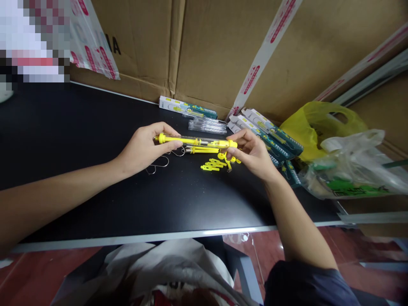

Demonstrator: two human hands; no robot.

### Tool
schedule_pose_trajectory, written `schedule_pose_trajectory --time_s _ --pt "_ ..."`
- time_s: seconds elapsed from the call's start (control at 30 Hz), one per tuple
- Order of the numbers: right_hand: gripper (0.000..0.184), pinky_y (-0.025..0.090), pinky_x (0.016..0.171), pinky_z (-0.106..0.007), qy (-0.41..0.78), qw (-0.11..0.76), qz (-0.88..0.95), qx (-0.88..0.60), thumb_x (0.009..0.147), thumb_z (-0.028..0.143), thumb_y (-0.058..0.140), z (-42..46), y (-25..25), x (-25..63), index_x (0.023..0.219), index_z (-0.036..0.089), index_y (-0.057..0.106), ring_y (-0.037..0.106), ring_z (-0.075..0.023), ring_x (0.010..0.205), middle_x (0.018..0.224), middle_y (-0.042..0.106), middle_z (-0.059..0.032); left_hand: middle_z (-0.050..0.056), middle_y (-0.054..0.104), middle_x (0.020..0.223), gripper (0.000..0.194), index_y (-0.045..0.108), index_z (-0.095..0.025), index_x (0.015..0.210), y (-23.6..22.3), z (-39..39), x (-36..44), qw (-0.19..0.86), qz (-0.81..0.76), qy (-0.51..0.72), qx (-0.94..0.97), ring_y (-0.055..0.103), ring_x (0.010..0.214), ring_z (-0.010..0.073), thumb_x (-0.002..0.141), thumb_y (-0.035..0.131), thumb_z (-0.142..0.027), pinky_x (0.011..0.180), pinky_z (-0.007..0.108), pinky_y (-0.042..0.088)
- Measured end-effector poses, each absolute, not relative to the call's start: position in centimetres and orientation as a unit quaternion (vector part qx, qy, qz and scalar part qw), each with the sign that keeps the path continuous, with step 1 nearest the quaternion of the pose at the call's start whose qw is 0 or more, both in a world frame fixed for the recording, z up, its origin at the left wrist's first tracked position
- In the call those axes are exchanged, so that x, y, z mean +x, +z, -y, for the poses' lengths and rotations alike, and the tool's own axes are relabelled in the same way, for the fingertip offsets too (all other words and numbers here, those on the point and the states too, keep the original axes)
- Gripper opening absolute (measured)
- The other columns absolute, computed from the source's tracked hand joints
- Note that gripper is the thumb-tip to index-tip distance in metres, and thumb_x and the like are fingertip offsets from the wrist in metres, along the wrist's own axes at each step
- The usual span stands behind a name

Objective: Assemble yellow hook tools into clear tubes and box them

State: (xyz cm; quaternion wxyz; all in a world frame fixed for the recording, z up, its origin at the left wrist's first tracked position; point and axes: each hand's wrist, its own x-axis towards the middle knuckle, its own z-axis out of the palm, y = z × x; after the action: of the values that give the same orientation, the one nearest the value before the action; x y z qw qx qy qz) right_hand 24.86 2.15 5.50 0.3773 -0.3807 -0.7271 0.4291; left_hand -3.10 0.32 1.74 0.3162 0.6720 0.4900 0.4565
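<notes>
Between my two hands a clear tube with yellow ends (pixel 210 142) lies level above the black table, with yellow parts showing inside it. My left hand (pixel 147 142) pinches its left end, by the yellow collar. Fingers of my right hand (pixel 250 152) close on the yellow cap at the other end. Just beneath the tube are yellow rods (pixel 204 150), flat yellow pieces (pixel 212 165) and small round yellow parts (pixel 234 159). Bent metal wire hooks (pixel 157 165) lie below my left hand. Behind the held tube rests a bundle of clear tubes (pixel 208 126).
One printed carton (pixel 188 107) lies at the table's back; several more cartons (pixel 267 131) are piled to the right. Yellow (pixel 318 123) and white plastic bags (pixel 353 170) sit at the right end. Large cardboard boxes (pixel 216 55) stand behind the black table (pixel 143 208).
</notes>
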Motion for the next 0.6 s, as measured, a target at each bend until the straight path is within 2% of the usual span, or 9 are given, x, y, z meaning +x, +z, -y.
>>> schedule_pose_trajectory --time_s 0.6 --pt "0.033 0.055 0.058 -0.023 0.43 0.398 0.724 -0.364 0.076 0.039 0.077 -2.37 5.32 24.8 0.092 0.018 0.057 0.066 -0.0105 0.062 0.078 0.072 -0.002 0.002 0.07 0.081 0.025 0.068 -0.018 0.091 1.92 -0.23 -2.85 0.33 -0.484 0.475 0.657 0.062 0.067 0.0136 0.075 0.073 -0.037 0.062 0.024 0.048"
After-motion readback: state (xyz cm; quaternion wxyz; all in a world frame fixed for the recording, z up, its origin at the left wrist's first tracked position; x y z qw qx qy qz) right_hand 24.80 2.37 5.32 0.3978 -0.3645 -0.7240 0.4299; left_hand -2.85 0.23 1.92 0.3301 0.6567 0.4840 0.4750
